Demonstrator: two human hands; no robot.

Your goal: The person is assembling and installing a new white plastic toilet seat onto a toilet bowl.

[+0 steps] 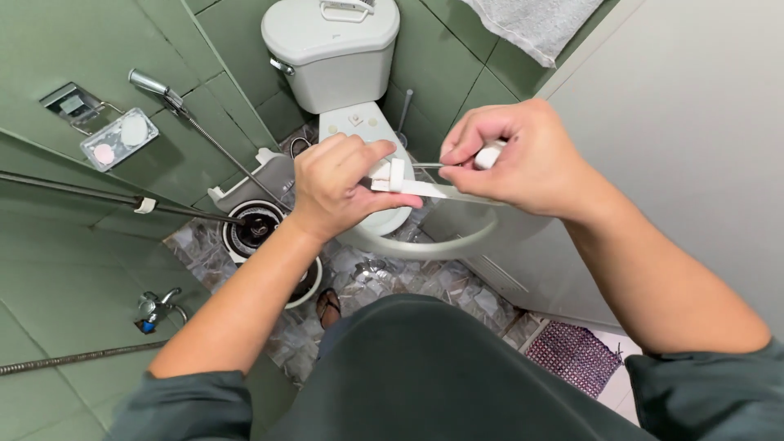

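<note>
Both hands work a screwdriver into a white toilet seat hinge, held up above the bowl.

The left hand (335, 184) pinches the white hinge bracket (398, 174) of the toilet seat (425, 245); the right hand (523, 159) is closed around a white-handled screwdriver (487, 155), its tip at the bracket. It seems best to keep the shaft in line with the screw, press in firmly, and brace the bracket so the seat cannot swing.
</note>
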